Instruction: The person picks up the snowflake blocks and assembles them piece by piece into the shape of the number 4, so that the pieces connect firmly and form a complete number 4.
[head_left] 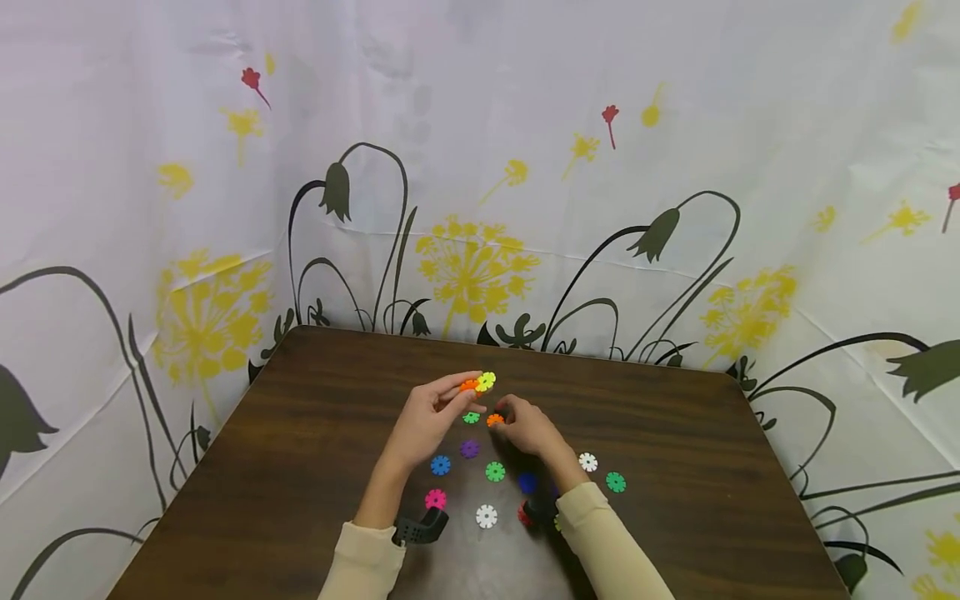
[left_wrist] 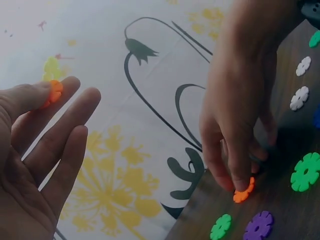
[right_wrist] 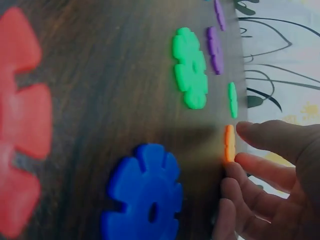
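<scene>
Between thumb and index finger, my left hand (head_left: 422,423) pinches an orange notched plastic disc (left_wrist: 54,92), raised above the table. A yellow notched disc (head_left: 487,380) joins it at the edge; the exact joint is hidden. The other left fingers are spread and fairly straight. Low over the table, my right hand (head_left: 529,427) grips a second orange notched disc (right_wrist: 229,144) by its edges, thumb on one side and curled fingers on the other. Close by that disc lie a green disc (head_left: 471,417) and a purple disc (head_left: 469,449).
Several more notched discs lie about the dark wooden table (head_left: 247,483), among them blue (head_left: 440,465), pink (head_left: 436,498), white (head_left: 486,517) and green (head_left: 616,482). A red disc (right_wrist: 22,120) is partly under the right forearm. A flower-printed curtain (head_left: 480,125) hangs behind the table.
</scene>
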